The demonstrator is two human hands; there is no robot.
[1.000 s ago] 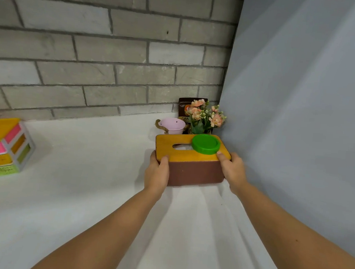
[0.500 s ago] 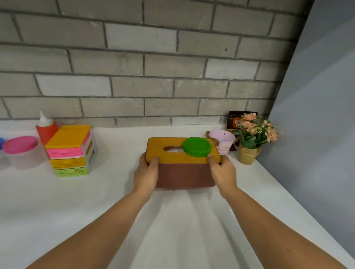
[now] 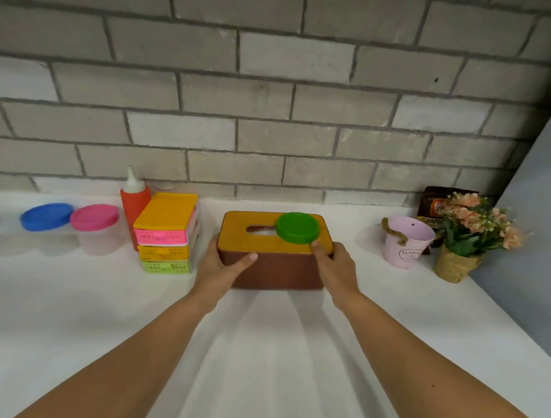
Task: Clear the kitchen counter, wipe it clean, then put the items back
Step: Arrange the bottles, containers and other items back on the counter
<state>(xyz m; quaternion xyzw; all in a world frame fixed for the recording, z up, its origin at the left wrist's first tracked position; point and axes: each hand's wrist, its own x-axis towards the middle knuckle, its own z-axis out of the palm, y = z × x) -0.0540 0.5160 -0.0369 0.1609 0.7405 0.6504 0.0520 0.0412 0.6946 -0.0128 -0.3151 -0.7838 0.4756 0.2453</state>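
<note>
On white counter, tissue box between left hand and right hand, both gripping its ends.

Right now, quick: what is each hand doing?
Left hand: grips the left end of the tissue box.
Right hand: grips the same box's right end.
</note>
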